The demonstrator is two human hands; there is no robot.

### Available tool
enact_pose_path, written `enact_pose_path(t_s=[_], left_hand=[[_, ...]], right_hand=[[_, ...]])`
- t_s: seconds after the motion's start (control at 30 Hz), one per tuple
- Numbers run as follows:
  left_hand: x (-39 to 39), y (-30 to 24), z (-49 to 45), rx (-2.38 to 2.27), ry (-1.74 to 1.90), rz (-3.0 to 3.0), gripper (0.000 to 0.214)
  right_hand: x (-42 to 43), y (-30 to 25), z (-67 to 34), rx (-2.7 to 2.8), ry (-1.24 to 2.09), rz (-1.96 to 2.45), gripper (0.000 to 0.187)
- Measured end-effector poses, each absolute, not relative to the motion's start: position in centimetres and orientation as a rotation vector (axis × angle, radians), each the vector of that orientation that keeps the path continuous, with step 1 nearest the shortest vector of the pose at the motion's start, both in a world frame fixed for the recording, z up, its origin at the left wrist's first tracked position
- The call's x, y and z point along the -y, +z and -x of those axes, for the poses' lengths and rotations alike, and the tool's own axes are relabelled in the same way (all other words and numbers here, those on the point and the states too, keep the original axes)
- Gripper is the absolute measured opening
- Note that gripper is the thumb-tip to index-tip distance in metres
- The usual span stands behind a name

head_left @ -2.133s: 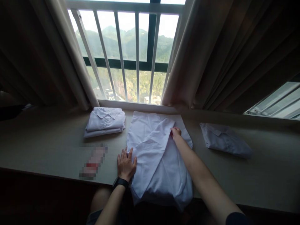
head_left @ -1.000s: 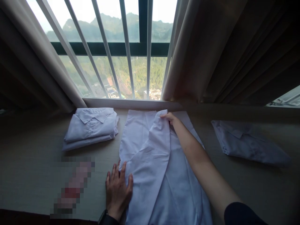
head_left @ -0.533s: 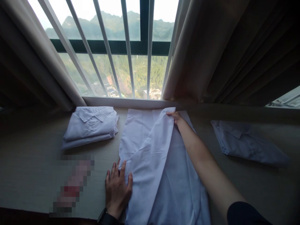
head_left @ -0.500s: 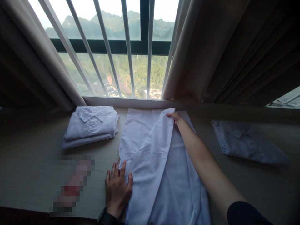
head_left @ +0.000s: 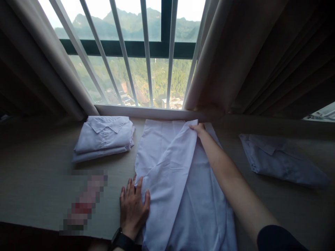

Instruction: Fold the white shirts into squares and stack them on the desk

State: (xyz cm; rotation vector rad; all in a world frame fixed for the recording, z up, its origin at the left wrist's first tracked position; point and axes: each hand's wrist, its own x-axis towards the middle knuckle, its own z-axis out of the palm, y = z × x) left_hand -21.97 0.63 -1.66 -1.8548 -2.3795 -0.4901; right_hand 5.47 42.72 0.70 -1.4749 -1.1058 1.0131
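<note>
A white garment [head_left: 167,181] lies spread in front of me, with one side folded diagonally over the rest. My right hand [head_left: 198,129] reaches to its far end and pinches the edge of the folded flap. Fingers spread, my left hand [head_left: 134,205] rests flat against the garment's left edge, partly on the table surface. Left of the garment sits a folded white shirt [head_left: 104,134] with its collar on top. Another folded shirt [head_left: 280,158] lies in shadow on the right, beyond my right forearm.
The pale tabletop [head_left: 42,188] runs up to the window ledge; its near edge shows at lower left. A blurred-out item [head_left: 85,204] lies left of my left hand. Curtains [head_left: 209,69] hang on both sides of the barred window [head_left: 146,69].
The view has shifted slightly, so everything sits a little farther right. My hands keep their places on the garment, and the flap looks the same.
</note>
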Motion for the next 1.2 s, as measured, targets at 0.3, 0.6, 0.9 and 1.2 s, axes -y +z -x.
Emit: enact_pose_path(t_s=[0.3,0.6,0.9,1.2], left_hand=[[-0.5,-1.3,21.8,2.391,-0.471,1.855,0.059],[-0.8,-0.9,21.4,2.411,-0.509,1.849,0.056],[-0.7,0.1,20.9,2.419,-0.382,1.838,0.056],[-0.4,0.4,20.6,2.401,-0.352,1.830,0.056]], right_hand=[[-42.7,-0.2,-6.9,1.163,0.740,1.723,0.030],[-38.4,2.1,-9.7,1.353,0.524,1.960,0.026],[-9.6,6.5,-10.7,1.970,0.306,1.728,0.016],[3.7,3.7,-5.4,2.572,0.033,1.763,0.047]])
